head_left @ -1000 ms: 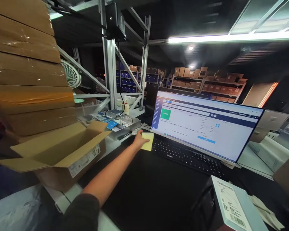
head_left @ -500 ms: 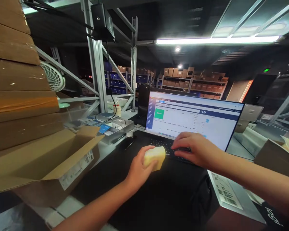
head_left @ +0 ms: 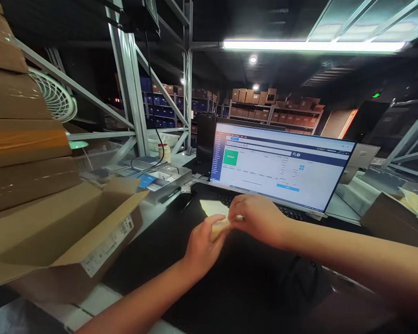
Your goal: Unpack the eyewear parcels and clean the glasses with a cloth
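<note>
– Over the black desk mat, just in front of the keyboard: the left hand is closed around a yellow sticky-note pad, held clear of the mat. The right hand pinches the top sheet, thumb to forefinger. That sheet stands lifted off the pad.

– Risks from this position?

– Judgement only. The sheet could tear or curl if it is pulled at an angle across the glue strip. Two sheets could come away together if the pinch bites deep. The left hand holds only one end of the pad, so a hard tug could slip the pad free onto the keys.

– What cannot be read?

– The pinch contact itself. The right fingers cover it, so I cannot tell whether it is one sheet or several. No writing is legible on the sheet. The monitor text is too small; only a green block is clear. Both hands are slightly blurred. The open cardboard box sits left of the mat, its inside hidden by the flaps. A dark shape under the right forearm is too dim to name. Both arms are cut off at the frame edge.
</note>
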`<move>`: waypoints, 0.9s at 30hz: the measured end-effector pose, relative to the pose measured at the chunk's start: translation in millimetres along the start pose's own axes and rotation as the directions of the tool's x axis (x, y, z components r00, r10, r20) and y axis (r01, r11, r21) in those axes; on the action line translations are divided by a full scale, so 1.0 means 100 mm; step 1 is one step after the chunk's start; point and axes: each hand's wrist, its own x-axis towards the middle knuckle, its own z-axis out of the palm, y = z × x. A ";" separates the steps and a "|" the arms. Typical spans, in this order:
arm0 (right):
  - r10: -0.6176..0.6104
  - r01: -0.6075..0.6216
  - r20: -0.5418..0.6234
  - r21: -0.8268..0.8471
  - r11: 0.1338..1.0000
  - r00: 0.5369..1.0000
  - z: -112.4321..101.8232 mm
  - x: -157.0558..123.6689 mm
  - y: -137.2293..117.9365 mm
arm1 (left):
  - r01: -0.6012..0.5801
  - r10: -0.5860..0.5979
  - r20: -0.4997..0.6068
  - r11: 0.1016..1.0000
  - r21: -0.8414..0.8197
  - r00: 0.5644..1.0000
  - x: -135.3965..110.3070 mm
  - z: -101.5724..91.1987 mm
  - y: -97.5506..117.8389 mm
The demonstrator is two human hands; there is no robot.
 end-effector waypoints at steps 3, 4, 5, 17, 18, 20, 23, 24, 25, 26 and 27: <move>-0.066 0.065 -0.003 -0.153 0.986 0.998 0.01 -0.04 -0.02 | -0.005 0.005 -0.051 1.000 -0.005 0.999 -0.04 0.05 -0.03; -0.090 0.089 0.006 -0.199 0.976 0.996 0.01 -0.05 -0.03 | -0.004 0.003 -0.060 1.000 -0.008 0.998 -0.06 0.06 -0.03; -0.107 0.108 0.017 -0.233 0.966 0.994 0.01 -0.07 -0.04 | 0.001 -0.002 -0.063 1.000 -0.009 0.998 -0.07 0.07 -0.03; -0.115 0.117 0.028 -0.101 0.988 0.993 -0.08 -0.10 0.05 | 0.055 -0.055 -0.016 0.997 0.056 0.998 -0.07 0.05 0.00; -0.115 0.114 -0.012 -0.064 0.991 0.993 -0.12 -0.13 0.11 | 0.062 -0.062 -0.010 0.997 0.045 0.998 -0.07 0.06 0.00; -0.136 0.139 -0.116 0.021 0.990 0.984 -0.25 -0.26 0.24 | 0.116 -0.117 0.010 0.993 0.035 0.993 -0.03 0.05 -0.03; -0.131 0.178 -0.302 0.135 0.975 0.944 -0.49 -0.66 0.46 | 0.252 -0.265 0.126 0.961 0.112 0.956 0.16 -0.04 -0.22; -0.096 0.158 -0.354 0.150 0.976 0.930 -0.54 -0.84 0.52 | 0.272 -0.300 0.196 0.949 0.156 0.933 0.26 -0.08 -0.32; -0.053 0.123 -0.399 0.150 0.981 0.916 -0.58 -1.03 0.57 | 0.279 -0.318 0.244 0.943 0.182 0.916 0.36 -0.13 -0.44; -0.012 0.081 -0.433 0.141 0.987 0.901 -0.60 -1.22 0.62 | 0.290 -0.337 0.277 0.936 0.199 0.900 0.47 -0.18 -0.56; 0.023 0.040 -0.455 0.130 0.991 0.890 -0.60 -1.40 0.65 | 0.324 -0.378 0.298 0.921 0.214 0.877 0.56 -0.23 -0.68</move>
